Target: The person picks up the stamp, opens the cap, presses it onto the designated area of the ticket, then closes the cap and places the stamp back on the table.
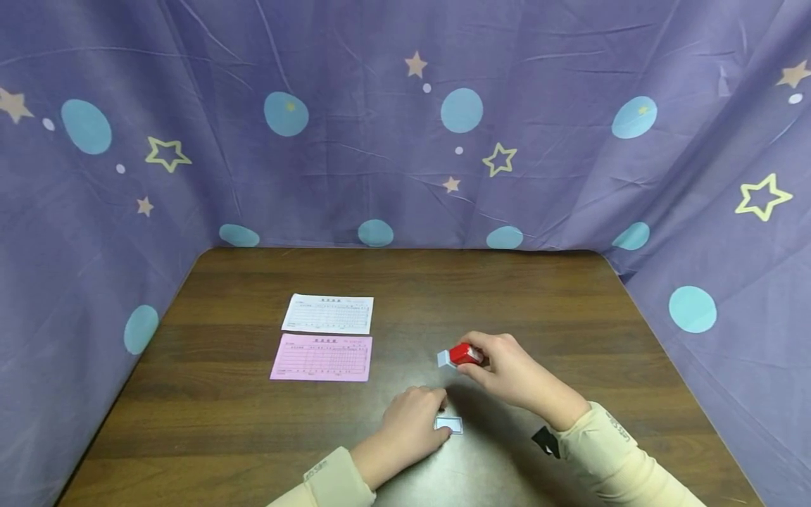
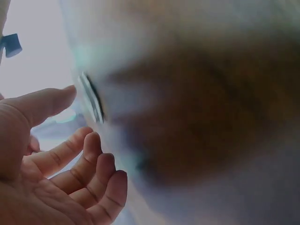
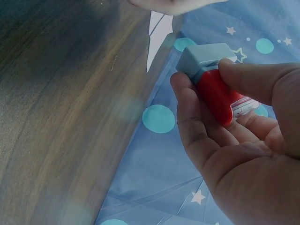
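In the head view my right hand [image 1: 507, 370] grips a small red stamp [image 1: 464, 354] above the table, its pale grey end pointing left. The right wrist view shows the thumb and fingers around the stamp's red body [image 3: 214, 96], with the grey block [image 3: 206, 58] sticking out past the fingertips. My left hand [image 1: 410, 426] is low over the table. Beside its thumb and index finger lies a small flat white rectangle [image 1: 449, 425] with a dark border. In the left wrist view the fingers are loosely bent, and the thumb is close to the rectangle's edge [image 2: 91, 98].
A white printed form [image 1: 327, 315] and a pink printed form [image 1: 322, 358] lie one behind the other, left of the hands. Under them is a brown wooden table [image 1: 209, 401]. A purple patterned curtain [image 1: 393, 183] surrounds it. A black piece [image 1: 546, 442] shows beside the right sleeve.
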Demonstrator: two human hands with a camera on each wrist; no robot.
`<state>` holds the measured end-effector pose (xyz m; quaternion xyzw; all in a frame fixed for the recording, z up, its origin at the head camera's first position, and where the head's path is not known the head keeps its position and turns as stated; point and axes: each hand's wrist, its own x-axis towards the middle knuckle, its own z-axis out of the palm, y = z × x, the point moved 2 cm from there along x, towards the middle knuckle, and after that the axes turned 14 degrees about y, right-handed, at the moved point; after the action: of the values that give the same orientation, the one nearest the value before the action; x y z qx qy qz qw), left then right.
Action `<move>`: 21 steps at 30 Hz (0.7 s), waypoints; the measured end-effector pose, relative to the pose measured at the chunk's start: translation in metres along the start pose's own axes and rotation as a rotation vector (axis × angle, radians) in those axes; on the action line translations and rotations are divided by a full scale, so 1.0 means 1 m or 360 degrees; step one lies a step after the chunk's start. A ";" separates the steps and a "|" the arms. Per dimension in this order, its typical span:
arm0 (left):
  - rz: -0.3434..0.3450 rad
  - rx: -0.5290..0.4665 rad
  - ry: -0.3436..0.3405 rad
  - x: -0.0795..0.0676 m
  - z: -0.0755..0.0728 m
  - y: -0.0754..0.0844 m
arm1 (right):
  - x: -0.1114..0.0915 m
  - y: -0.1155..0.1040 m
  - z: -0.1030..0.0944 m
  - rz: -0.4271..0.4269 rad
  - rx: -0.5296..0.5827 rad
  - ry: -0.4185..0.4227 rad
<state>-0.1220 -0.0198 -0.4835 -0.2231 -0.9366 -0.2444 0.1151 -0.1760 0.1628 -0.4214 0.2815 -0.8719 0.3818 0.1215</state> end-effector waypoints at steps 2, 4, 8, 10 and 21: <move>-0.0033 -0.0057 0.0022 0.000 -0.006 -0.004 | 0.001 0.000 0.000 -0.0005 -0.0001 0.0001; -0.0070 -0.0100 0.0059 0.001 -0.014 -0.009 | 0.001 0.001 0.000 -0.0008 0.0002 0.0001; -0.0144 -0.0110 0.0172 0.000 -0.034 -0.025 | 0.002 0.000 0.000 -0.0012 0.0002 0.0011; -0.0176 -0.0059 0.0229 -0.001 -0.045 -0.036 | 0.003 0.000 0.000 -0.0010 0.0001 0.0019; -0.0368 0.0345 0.0183 -0.023 -0.089 -0.122 | 0.000 0.006 -0.008 0.0017 -0.0004 0.0011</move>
<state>-0.1499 -0.1683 -0.4645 -0.0857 -0.9688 -0.1658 0.1629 -0.1790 0.1719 -0.4194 0.2754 -0.8735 0.3822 0.1229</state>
